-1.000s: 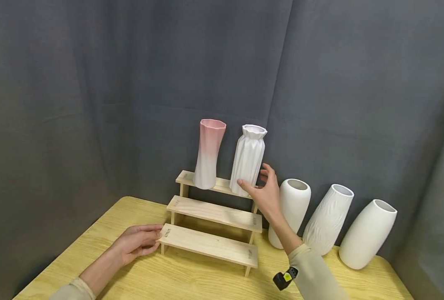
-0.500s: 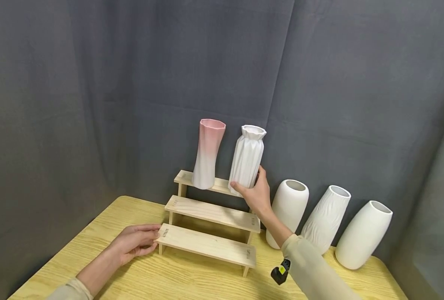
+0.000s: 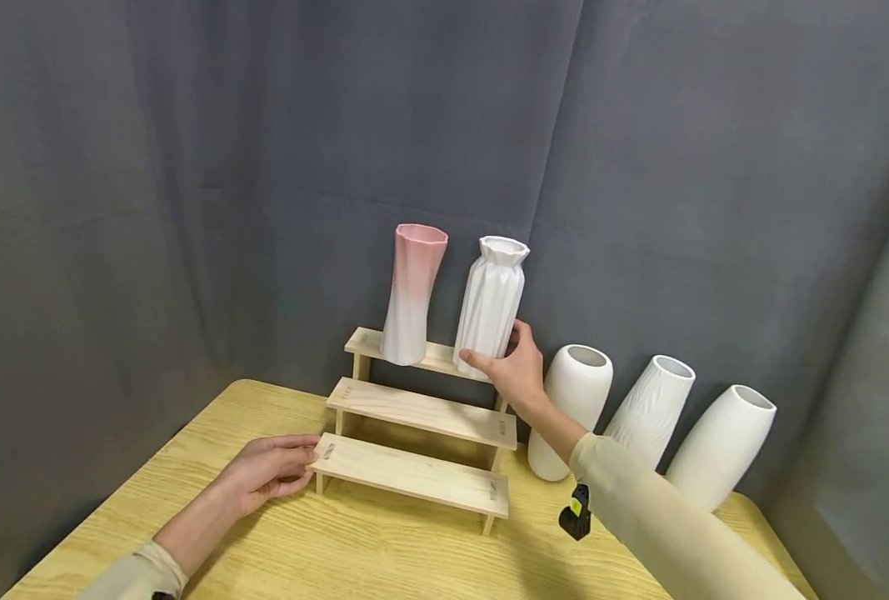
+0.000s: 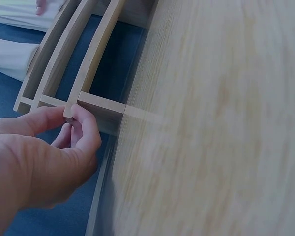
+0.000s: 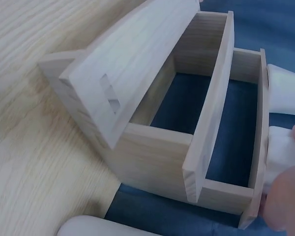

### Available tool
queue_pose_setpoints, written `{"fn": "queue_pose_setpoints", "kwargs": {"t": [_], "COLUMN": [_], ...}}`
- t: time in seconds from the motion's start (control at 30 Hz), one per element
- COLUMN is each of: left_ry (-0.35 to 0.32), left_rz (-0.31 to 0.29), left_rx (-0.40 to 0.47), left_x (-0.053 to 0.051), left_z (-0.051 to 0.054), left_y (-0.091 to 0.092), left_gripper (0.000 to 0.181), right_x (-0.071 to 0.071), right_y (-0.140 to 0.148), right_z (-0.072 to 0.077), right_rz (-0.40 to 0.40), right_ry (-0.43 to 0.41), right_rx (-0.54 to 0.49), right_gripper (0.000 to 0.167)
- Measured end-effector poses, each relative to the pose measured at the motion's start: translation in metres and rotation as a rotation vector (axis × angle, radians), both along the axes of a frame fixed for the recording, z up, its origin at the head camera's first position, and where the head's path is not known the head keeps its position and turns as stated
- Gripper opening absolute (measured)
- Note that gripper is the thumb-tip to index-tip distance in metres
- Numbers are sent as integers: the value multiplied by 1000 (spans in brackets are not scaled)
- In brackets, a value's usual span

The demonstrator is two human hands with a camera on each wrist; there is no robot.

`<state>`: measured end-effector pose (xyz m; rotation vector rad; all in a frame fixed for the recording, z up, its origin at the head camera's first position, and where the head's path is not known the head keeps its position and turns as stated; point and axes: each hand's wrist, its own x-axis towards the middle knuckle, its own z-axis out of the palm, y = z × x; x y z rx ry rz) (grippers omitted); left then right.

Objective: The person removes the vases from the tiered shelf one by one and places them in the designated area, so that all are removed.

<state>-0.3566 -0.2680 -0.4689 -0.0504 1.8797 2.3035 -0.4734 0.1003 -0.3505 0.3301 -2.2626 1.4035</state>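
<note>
"Two hands at work, and both have hold of something! Take the wooden stand (image 3: 422, 412) as the middle of the dial. What have we got?"

"Right hand (image 3: 517, 367) at two o'clock, gripping the pleated white vase (image 3: 489, 304) low down, thumb on the near side!"

"And that vase?"

"One o'clock, upright at the top step, the fingers partly covering its base. Just beside it, at twelve, the pink-and-white vase (image 3: 412, 300) stands on the same step."

"Left hand (image 3: 275, 473)?"

"Eight o'clock, thumb and fingers pinching the end of the bottom step."

"Over at three?"

"Three in a row on the yellowish desk (image 3: 324, 554): a smooth white vase (image 3: 575, 408) nearest the stand, then a rippled white vase (image 3: 654, 408), partly behind the right sleeve (image 3: 669, 517), then a plain white vase (image 3: 725, 446) farthest out. Grey curtain (image 3: 339, 125) behind everything!"
</note>
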Motion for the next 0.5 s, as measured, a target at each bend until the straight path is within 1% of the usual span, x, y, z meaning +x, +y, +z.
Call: {"fn": "queue_pose_setpoints", "kwargs": {"t": [0.1,0.2,0.27,0.37,0.5], "left_ry": [2,1,-8,-9,-8], "left_rz": [-2,-12,0,13,4], "left_rx": [10,17,24,22,27], "left_x": [0,0,-1,-2,-2], "left_z": [1,1,0,0,1], "left_y": [-1,-1,-2,-2,-1], "left_gripper": [53,53,52,52,53], "right_x": [-3,-4,-4,-3,-2], "right_y": [1,2,1,2,5], "right_z": [3,4,6,9,12], "right_rz": [-10,-16,-17,-16,-16], "right_ry": [-20,-37,-46,-59,-70], "right_rx": [15,14,16,28,51], "right_gripper": [91,90,90,90,90]}}
